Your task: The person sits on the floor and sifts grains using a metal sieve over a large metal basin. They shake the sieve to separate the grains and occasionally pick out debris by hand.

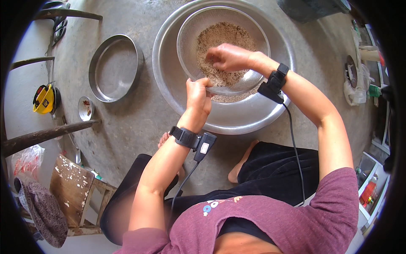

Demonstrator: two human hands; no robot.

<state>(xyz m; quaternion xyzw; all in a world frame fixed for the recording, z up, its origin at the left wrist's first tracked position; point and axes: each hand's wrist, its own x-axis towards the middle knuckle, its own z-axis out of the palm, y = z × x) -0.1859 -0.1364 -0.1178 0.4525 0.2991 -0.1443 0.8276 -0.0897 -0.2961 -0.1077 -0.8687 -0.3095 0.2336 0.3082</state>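
Note:
My left hand (199,95) grips the near rim of a round wire-mesh sieve (187,60), thumb on top. Inside the sieve lies a heap of coarse tan-and-brown grainy meal (228,31). My right hand (230,57) is over this heap with its fingers curled down; they are blurred, and whether they hold any meal is unclear. Beneath the sieve is a wide metal basin (234,119) on the floor. Finer pale meal (234,96) shows in the basin below the sieve's near edge. Each wrist wears a black strap with a cabled device.
A deep round metal pan (115,68) rests on the concrete floor to the left, near a small bowl (85,109) with food residue. A worn wooden chair (68,187) is at lower left. A dark bucket (312,9) stands at upper right. My bare feet flank the basin's near side.

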